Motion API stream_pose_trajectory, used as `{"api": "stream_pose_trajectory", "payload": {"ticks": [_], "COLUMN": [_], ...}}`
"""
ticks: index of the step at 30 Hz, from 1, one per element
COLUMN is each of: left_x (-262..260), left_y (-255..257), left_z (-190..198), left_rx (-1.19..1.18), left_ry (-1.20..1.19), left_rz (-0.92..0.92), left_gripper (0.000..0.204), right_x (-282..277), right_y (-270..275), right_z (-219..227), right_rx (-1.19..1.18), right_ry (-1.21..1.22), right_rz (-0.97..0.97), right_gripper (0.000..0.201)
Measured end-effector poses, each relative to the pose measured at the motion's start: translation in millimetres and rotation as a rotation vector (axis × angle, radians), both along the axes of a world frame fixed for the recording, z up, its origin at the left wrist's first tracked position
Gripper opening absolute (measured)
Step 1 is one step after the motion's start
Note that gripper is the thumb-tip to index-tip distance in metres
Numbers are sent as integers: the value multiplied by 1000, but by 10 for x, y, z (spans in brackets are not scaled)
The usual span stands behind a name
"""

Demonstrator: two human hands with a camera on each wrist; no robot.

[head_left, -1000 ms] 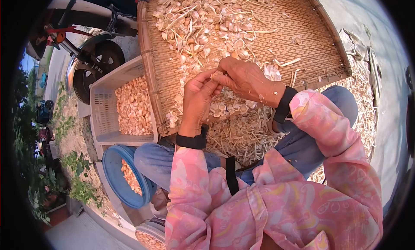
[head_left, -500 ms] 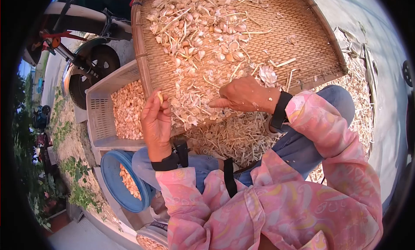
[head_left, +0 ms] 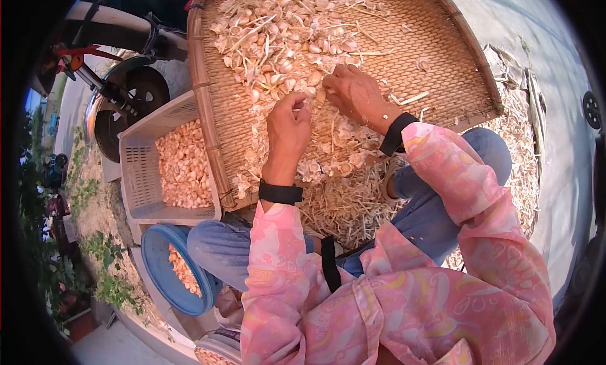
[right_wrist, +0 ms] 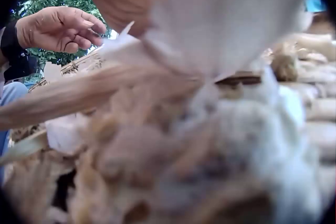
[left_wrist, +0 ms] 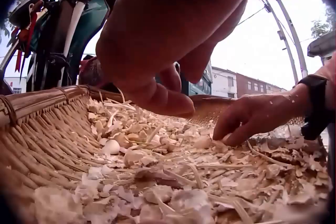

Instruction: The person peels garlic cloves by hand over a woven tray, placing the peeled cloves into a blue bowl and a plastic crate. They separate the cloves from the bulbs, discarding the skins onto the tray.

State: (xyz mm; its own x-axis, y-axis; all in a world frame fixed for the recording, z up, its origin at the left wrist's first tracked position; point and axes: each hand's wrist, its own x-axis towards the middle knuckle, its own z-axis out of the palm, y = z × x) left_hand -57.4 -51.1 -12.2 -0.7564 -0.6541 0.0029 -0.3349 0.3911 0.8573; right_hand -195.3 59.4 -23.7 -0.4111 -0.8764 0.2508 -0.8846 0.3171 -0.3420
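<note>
A woven bamboo tray (head_left: 435, 56) carries a heap of garlic cloves (head_left: 287, 65), dry stalks and papery skins. Over its near part my left hand (head_left: 287, 135) hovers with loosely bent fingers; in the right wrist view that left hand (left_wrist: 163, 40) (right_wrist: 58, 29) shows nothing between its fingers. My right hand (head_left: 360, 97) reaches down into the near edge of the heap, to the right of the left hand. Seen from the left wrist, the right hand's (left_wrist: 262, 116) thumb and finger pinch a pale garlic clove, mostly hidden by them. Blurred skins fill much of the right wrist view.
Left of the tray stands a plastic crate (head_left: 136, 169) of cloves, with a blue bucket (head_left: 154, 276) of cloves nearer the body and another pail (head_left: 221, 340) below. Discarded stalks (head_left: 347, 207) lie under the tray's near edge. A wheeled vehicle (head_left: 136, 90) is parked at far left.
Both hands were together, then the left swung left towards the crate with a clove. It is back over the tray without it. The right hand has moved forward into the heap.
</note>
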Motion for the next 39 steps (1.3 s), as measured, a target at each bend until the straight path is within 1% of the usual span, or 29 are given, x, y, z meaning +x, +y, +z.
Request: {"api": "stream_pose_trajectory", "payload": {"ticks": [2,5,6,8,9,10,11,13,15,16,19,20,23,24,27,30,33,34,37,38,39], "left_x": [-179,-402,-423,-398,-360,-300,-246,-152,-15,57,314,409,565,593,592,522,463,448,508,594,706], "left_y": [53,48,73,79,86,102,95,63,49,37,-77,-97,-61,-43,38,119,158,192,152,56,-83], "left_z": [-14,-120,-120,-135,-120,-54,-83,-138,-94,-57,90,146,189,182,179,175,201,242,197,130,151], "left_rx": [-256,-528,-528,-554,-566,-516,-542,-599,-324,-184,547,663,857,907,1066,1230,1404,1416,1551,1723,1758], "left_ry": [-6,-119,-127,-182,-214,-245,-223,-174,-137,-117,97,159,233,246,296,349,489,572,691,687,758], "left_rz": [-41,-185,-155,-156,-156,-167,-172,-183,-75,-21,183,198,262,248,163,60,-37,-43,-45,-3,-37], "left_gripper": [20,15,16,15,15,16,15,14,14,14,16,19,17,16,20,30,34,36,33,25,22], "right_x": [25,3,-26,-57,-84,-121,-143,-109,-54,-40,18,42,91,109,99,212,340,344,457,478,459], "right_y": [-11,0,-15,-41,-80,-143,-205,-335,-427,-468,-490,-442,-365,-314,-282,-193,-123,-125,-119,-132,-132], "right_z": [-8,41,47,29,28,31,34,-71,-153,-156,-44,-13,-6,127,128,264,444,409,382,383,366], "right_rx": [-58,-45,-85,-162,-210,-258,-305,-238,-156,-93,100,52,-31,8,-254,-331,-297,-237,-199,-260,-292], "right_ry": [-52,-187,-192,-209,-162,-118,-71,-1,98,81,47,70,-178,-359,-1282,-1489,-1657,-1597,-1336,-1179,-1142], "right_rz": [-25,-52,-81,-140,-107,-75,-41,26,129,162,185,198,119,73,199,375,450,448,547,585,488], "right_gripper": [22,22,23,26,28,30,32,31,27,21,20,17,20,21,26,32,35,36,35,33,31]}}
